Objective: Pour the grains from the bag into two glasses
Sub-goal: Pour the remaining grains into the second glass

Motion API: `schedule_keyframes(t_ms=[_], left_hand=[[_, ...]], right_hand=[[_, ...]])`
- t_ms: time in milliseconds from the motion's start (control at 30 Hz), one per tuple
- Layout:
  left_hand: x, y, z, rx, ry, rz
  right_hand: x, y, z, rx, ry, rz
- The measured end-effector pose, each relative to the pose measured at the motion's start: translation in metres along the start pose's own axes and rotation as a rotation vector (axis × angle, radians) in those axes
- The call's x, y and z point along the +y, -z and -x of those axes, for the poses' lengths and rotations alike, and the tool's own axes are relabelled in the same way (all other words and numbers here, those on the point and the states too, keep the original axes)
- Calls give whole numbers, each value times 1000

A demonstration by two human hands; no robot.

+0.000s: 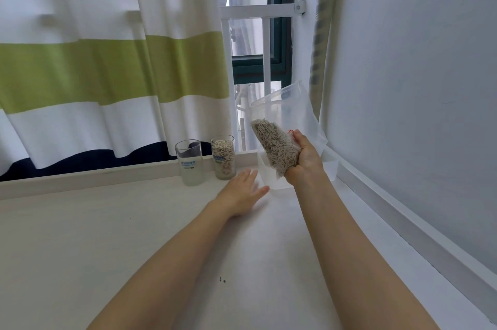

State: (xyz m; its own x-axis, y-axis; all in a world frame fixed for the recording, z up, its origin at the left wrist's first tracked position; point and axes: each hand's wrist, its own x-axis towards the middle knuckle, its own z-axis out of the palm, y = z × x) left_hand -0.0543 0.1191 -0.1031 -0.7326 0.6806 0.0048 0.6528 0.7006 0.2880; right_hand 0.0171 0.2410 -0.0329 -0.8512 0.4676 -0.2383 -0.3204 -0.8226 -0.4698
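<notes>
Two clear glasses stand at the table's far edge. The left glass holds no grains that I can see. The right glass is filled with beige grains almost to its rim. My right hand grips a clear plastic bag from below, held up above the table to the right of the glasses, its open mouth pointing up. Beige grains sit bunched in the bag's lower part. My left hand hovers flat with fingers apart just in front of the right glass, holding nothing.
A pale table spreads below, with a raised lip along its far edge and a few dark specks near the middle. A striped curtain hangs behind the glasses. A white wall runs along the right side.
</notes>
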Motion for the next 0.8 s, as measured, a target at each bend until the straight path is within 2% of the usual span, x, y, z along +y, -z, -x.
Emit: schedule_keyframes(t_ms=[133,333,800], left_hand=[[1,-9,-5,-67,68,-120],[-2,-8,13,-93,-10,-84],[4,-3,89,-76,-69,-76]], right_hand=[[0,0,-1,-21,-4,-16],[4,-2,3,-21,-17,1],[18,-8,7,-20,-29,81]])
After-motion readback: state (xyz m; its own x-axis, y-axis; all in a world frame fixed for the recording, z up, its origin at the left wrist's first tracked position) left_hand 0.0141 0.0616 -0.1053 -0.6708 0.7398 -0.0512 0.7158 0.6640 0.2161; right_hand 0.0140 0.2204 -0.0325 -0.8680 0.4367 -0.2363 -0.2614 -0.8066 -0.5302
